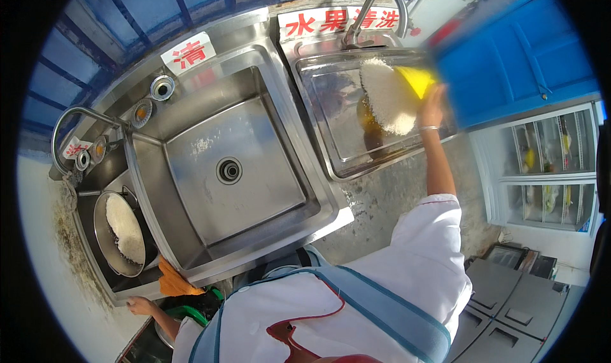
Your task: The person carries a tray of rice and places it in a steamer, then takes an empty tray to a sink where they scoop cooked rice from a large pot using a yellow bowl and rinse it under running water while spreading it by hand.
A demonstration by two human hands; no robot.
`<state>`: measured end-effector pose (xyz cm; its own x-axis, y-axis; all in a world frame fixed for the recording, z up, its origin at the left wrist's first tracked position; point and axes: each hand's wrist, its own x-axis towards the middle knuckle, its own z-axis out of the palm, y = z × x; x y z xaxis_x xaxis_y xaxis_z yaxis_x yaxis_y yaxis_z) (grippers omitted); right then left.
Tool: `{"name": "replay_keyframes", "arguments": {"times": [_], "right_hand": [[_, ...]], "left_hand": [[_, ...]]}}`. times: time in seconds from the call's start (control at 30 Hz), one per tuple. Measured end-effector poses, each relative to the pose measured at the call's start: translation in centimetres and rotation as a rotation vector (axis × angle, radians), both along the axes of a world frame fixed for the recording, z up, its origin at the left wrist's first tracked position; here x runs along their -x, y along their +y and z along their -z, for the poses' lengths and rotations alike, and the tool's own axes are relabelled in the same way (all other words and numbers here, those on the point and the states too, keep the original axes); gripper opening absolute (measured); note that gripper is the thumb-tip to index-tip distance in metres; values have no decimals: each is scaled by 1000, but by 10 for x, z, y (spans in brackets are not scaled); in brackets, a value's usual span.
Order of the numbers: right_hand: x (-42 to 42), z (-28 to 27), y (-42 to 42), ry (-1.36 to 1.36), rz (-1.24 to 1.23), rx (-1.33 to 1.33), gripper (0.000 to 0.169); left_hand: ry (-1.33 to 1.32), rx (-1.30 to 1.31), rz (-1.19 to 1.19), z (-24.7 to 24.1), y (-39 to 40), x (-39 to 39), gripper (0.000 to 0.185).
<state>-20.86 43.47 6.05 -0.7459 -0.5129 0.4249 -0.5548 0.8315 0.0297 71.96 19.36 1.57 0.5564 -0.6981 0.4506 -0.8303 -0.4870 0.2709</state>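
My right hand (431,107), with a bracelet at the wrist, is shut on a bright yellow, thin item (414,80) over the right-hand steel sink (334,148). A white, grainy mass (389,98) adjoins the yellow item; motion blur hides whether it lies in it or beside it. Below them a brownish-yellow patch shows on the sink. My left hand (141,305) is low at the front corner of the left steel sink (102,294), fingers partly curled. In that sink sits a round metal pan (102,224) holding a heap of white grains (125,229).
A deep middle sink (234,134) has a drain (229,170). An orange cloth (175,279) hangs over the front edge. Curved faucets (401,10) rise behind the sinks. Several drain fittings (162,88) lie on the ledge. A glass-door fridge (549,179) and grey cabinet (501,296) stand right.
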Motion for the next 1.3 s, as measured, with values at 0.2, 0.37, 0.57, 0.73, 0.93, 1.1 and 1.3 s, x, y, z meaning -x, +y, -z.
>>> {"name": "replay_keyframes", "arguments": {"times": [0.2,0.37,0.57,0.73,0.93,1.1,1.3], "right_hand": [[-8,-28,12,283,41,202,60],[29,-20,61,-491,202,1486,49],[-99,-27,69,-1210,9,1878,50],[-274,-32,-38,-1917,-174,1379,50],[-531,-28,-264,-2196,-363,647,40],[-706,47,-428,-908,-1510,210,57],[-810,118,-519,263,-1781,-548,57]], "left_hand": [[-26,83,19,12,-11,-5,54],[-27,75,-29,39,-35,-17,51],[-79,-155,71,124,-27,-127,37],[-244,-259,125,163,-52,-191,32],[539,262,62,129,-125,-132,55],[612,176,24,158,-149,-137,59],[750,231,-124,156,-158,-119,64]]}}
